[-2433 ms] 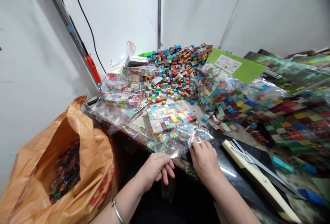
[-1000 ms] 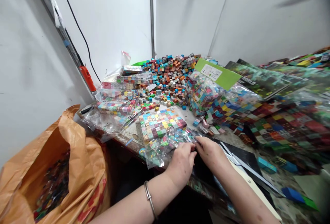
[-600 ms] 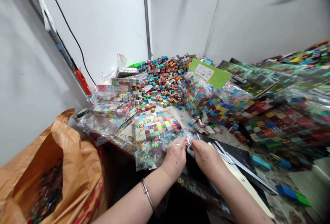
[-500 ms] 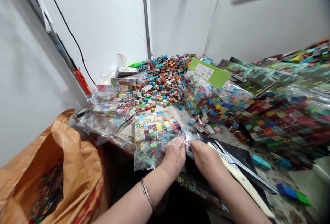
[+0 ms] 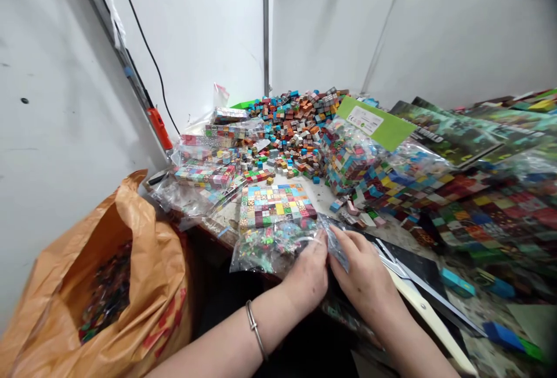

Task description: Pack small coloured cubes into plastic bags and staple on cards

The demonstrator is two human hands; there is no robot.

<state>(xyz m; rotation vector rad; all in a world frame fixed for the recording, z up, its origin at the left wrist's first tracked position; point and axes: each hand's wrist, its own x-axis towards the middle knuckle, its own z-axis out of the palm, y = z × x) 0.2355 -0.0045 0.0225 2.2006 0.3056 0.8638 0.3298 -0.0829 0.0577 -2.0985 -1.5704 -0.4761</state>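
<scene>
My left hand (image 5: 307,273) is closed, pinching the edge of a clear plastic bag (image 5: 333,243) at the front of the table. My right hand (image 5: 368,271) grips the same film, which bunches between thumb and fingers. Beside my left hand lies a clear packet of small colourful pieces (image 5: 265,247). Just behind that packet sits a flat block of patterned cubes (image 5: 278,204) in neat rows. Whether the packet and the film are one bag I cannot tell. Long scissors with cream handles (image 5: 424,308) lie beside my right forearm.
Loose cubes (image 5: 296,128) form a heap at the back. Bagged cube blocks (image 5: 209,172) stack on the left. Filled bags with a green header card (image 5: 376,123) and printed booklets (image 5: 444,131) crowd the right. An orange sack (image 5: 152,268) stands at the lower left.
My right hand has turned and its fingers now reach further over the plastic film. The packet of small pieces lies flatter. The whole view has shifted slightly to the right in the picture.
</scene>
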